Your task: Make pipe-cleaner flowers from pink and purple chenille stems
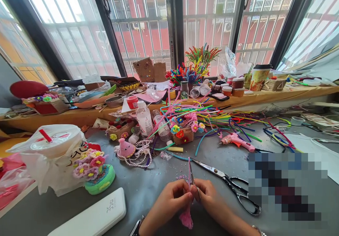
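My left hand is closed, its fingertips pinching a pink pipe cleaner that stands upright. Below the fingers hangs a fluffy pink piece, seemingly part of the same work. Close against it, my right hand is closed around small metal scissors, mostly hidden by the fingers. Pink fuzz clippings lie on the grey table just beyond my hands. Large black-handled scissors rest to the right of my right hand, their blades pointing away to the left.
A white power bank and a bagged drink cup are at left, near a green flower-topped box. Beyond my hands lie bead strings, bottles, many pipe cleaners and a pink glue gun. A crowded ledge runs below the windows.
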Motion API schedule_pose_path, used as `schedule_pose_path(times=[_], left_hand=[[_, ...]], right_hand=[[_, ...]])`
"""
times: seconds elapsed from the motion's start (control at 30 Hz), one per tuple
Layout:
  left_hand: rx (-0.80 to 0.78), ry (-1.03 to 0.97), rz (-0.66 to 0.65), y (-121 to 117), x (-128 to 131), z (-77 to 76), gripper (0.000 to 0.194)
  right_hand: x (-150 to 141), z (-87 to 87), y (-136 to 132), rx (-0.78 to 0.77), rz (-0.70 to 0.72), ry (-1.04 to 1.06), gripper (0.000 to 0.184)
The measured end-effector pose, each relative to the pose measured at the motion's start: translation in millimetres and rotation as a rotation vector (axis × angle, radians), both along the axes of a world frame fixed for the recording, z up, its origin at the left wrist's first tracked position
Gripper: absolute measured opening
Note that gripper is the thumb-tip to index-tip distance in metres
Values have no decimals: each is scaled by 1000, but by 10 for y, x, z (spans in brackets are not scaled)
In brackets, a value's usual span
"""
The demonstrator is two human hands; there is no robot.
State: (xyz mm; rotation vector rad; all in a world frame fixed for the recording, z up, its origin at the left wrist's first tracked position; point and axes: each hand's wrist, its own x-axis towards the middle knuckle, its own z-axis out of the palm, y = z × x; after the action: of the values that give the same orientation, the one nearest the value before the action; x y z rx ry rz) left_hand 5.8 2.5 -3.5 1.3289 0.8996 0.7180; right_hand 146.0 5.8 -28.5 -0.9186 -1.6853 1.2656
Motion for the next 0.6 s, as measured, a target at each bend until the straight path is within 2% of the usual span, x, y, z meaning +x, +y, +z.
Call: schedule_pose_path(times=[0.17, 0.4, 0.6], left_hand=[[12, 24, 9, -3, 5, 8, 34], [58, 66, 28, 43, 3, -98, 34], [67, 92, 28, 35, -16, -59, 32]], right_hand=[[-3, -7, 11, 29, -79, -81, 56], [-12, -8, 13, 52, -148, -134, 58], [-14, 8, 20, 44, -150, -118, 58]])
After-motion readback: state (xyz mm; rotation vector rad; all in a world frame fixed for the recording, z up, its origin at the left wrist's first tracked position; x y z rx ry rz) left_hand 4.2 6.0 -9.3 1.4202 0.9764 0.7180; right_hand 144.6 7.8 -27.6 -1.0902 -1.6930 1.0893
